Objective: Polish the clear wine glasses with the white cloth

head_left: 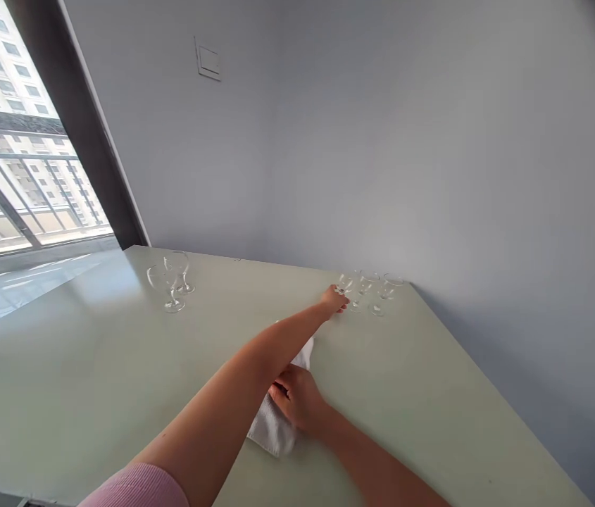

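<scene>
My left hand [335, 300] reaches far across the table, with my left arm crossing over in front of my right hand. Its fingers are at the leftmost stemmed glass [345, 283] of a group at the back right; whether they grip it is too small to tell. Beside it stand more clear stemmed glasses, one [380, 296] at the right. My right hand [297, 396] is closed on a white cloth [273, 426] lying on the table, partly hidden by my left forearm.
Two more stemmed glasses [173, 285] stand at the back left of the pale green table [91, 366]. Grey walls [408, 141] border the table behind and at the right. A window [17, 141] with a railing is at the left.
</scene>
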Available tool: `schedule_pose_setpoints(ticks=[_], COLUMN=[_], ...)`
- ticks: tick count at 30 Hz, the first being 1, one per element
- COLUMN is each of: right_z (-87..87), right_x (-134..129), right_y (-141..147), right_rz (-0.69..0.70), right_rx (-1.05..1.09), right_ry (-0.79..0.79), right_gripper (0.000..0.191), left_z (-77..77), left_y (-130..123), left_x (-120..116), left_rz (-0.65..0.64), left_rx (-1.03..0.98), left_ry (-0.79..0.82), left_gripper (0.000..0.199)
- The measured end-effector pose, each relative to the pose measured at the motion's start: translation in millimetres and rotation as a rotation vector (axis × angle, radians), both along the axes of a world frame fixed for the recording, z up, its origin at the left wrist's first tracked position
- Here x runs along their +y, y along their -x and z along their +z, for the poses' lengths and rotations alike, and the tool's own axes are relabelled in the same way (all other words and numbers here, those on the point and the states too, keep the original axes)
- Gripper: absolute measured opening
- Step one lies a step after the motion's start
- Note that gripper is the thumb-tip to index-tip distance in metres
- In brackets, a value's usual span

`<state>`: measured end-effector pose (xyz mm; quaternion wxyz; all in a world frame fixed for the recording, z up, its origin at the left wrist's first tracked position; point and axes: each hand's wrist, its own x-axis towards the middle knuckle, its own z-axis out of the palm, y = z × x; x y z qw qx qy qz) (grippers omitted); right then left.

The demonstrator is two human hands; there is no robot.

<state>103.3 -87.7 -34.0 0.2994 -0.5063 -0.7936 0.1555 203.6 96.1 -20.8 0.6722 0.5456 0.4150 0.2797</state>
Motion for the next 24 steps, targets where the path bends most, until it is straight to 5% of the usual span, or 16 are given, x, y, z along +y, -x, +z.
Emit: schedule_pose_setpoints(ticks=[4,8,14,24], right_z=[0.7,2.8,2.0,-2.8], right_x=[-0.4,-1.1,-1.3,-2.6], right_y=[-0.9,-1.3,-1.2,-1.6], right_rz=[0.002,0.007,0.043,0.068], right_rx=[0.023,0.070,0.114,0.147], right_ry=[0.010,0.062,0.085,0.127], right_gripper=[0.018,0.018,0.021,0.023], left_z=[-3.2,-9.5,-15.7,-16.4], left_y=[6.1,48.1,158.9,346.0], left_x=[9.4,23.1,29.3,-13.9], left_rz=[-0.060,-0.036,0.101,0.434], left_rx=[-0.023,-0.019,0.010,0.060], left_ry=[-0.021,-0.062,-0.147,-0.209], left_gripper=[0.027,0.018,0.010,0.019])
